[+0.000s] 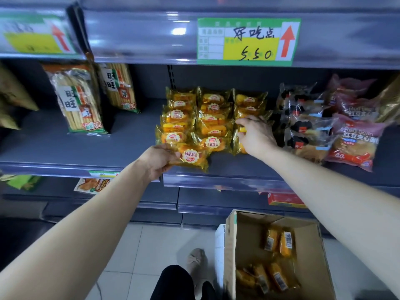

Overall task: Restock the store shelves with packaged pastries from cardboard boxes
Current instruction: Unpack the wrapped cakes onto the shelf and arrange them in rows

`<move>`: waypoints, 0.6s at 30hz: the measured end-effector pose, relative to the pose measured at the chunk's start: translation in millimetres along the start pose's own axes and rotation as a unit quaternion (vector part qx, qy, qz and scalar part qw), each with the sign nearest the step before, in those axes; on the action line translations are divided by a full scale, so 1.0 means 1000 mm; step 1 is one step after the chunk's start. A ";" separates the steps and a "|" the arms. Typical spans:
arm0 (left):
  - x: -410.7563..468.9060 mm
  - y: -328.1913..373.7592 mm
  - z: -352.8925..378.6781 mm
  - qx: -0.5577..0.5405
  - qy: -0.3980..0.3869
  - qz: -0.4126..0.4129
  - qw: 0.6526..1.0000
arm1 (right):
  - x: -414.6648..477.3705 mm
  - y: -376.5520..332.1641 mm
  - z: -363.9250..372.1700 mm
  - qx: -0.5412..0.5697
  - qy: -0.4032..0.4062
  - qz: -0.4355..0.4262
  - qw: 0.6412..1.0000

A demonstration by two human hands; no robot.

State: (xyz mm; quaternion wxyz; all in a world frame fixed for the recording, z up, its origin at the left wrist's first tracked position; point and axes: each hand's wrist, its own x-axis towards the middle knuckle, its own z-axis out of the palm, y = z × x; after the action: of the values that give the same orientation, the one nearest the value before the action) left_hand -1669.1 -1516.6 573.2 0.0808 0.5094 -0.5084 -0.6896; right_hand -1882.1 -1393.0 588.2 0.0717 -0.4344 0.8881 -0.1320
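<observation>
Grey metal shelving (54, 146) is seen behind and around the left hand (159, 161) and the right hand (256, 137). Above the right hand, a green and yellow price tag (249, 41) with a red arrow is fixed to the upper shelf's clear front strip (140, 37), on which pale glints of light are reflected. A slotted upright (170, 76) is set in the dark back panel (216, 80) above and between the hands. Below both hands, a floor (140, 245) of pale tiles is laid.

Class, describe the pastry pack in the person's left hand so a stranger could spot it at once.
Find the green price tag marked 5.50; the shelf below holds a block of yellow pastry packs. At the block's front left corner, the left hand grips one pack. Only its round label reads upside down.
</observation>
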 end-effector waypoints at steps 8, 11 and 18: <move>0.000 -0.008 -0.031 -0.027 0.030 0.053 0.998 | -0.021 -0.025 0.001 0.032 0.002 -0.057 0.998; 0.006 -0.009 -0.040 -0.026 0.064 0.060 0.996 | -0.023 -0.026 0.000 0.030 -0.010 -0.047 0.998; 0.006 0.024 -0.053 0.039 0.017 0.087 0.995 | -0.024 -0.027 -0.004 0.034 -0.011 -0.027 0.999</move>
State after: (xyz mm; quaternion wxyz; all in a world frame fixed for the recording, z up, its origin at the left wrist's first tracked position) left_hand -1639.9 -1563.9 590.3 0.1294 0.4775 -0.5762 -0.6506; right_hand -1848.4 -1389.3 599.9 0.0932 -0.4566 0.8703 -0.1593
